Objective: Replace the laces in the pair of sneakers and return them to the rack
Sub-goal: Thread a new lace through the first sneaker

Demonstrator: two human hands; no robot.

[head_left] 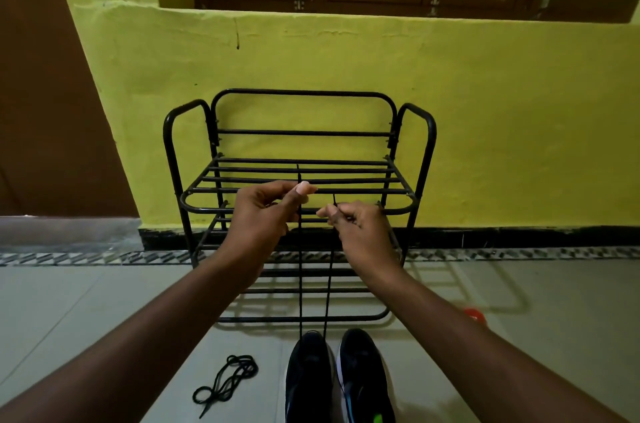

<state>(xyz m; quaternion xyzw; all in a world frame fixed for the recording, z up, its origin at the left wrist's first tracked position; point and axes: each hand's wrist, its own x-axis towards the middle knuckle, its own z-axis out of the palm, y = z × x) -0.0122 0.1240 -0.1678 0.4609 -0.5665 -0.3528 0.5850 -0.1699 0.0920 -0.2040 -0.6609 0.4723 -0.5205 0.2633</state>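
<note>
Aloft, left hand (266,211), right hand (360,225) pinch lace (300,284) ends.

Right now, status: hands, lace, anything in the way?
Left hand and right hand each pinch one end of lace. Lace runs down to a sneaker. Loose lace on floor, rack ahead.

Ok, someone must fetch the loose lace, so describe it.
Find the black rack against the yellow wall. Before it stand two dark sneakers; the loose lace lies coiled left of them, unlike the lace held taut by the left hand and right hand.
</note>
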